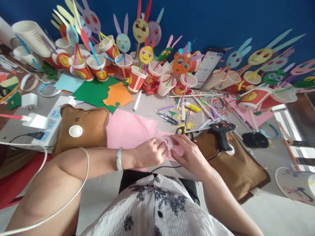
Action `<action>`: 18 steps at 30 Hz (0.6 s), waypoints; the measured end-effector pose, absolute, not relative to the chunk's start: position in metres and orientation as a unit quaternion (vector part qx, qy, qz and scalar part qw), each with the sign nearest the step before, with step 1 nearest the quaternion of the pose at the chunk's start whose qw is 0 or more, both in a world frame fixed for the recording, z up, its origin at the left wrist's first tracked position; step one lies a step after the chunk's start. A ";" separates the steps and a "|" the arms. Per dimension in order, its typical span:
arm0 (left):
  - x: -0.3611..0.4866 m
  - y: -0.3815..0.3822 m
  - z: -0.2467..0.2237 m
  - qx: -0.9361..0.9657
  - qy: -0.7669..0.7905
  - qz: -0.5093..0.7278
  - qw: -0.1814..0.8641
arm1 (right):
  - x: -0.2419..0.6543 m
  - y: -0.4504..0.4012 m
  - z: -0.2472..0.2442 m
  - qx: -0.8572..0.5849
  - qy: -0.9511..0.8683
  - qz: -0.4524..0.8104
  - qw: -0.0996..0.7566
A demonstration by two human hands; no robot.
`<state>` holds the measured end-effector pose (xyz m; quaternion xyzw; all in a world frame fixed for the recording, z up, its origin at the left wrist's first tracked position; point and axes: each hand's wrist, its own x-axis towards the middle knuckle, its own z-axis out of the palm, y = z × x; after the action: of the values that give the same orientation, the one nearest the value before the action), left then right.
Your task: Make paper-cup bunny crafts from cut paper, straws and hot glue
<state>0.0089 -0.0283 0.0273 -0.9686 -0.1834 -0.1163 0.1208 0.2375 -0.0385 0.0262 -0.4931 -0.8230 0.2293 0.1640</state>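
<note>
White cloth patterned with dark flowers [169, 200] covered my front, between my bare arms [103, 163]. Ahead, my left hand [150, 153] bunched its fingers at a clear, round plastic disc [165, 142] on pink paper [177, 150], clamped or not I cannot tell; my right hand [190, 155], thumb and fingers apart, rested at the disc's right edge.

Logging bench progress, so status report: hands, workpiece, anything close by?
Left hand, right hand at clear round piece. Pink paper beneath. Glue gun right of hands, on brown cushion.
</note>
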 end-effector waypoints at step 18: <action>0.005 -0.033 0.035 -0.977 -0.068 -0.182 0.083 | 0.227 -0.037 0.012 -0.540 -0.789 0.199 0.217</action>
<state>0.0050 -0.0330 0.0351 -0.9774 -0.0675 -0.1820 0.0834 0.2267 -0.0369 0.0123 -0.5396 -0.7886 0.1994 0.2171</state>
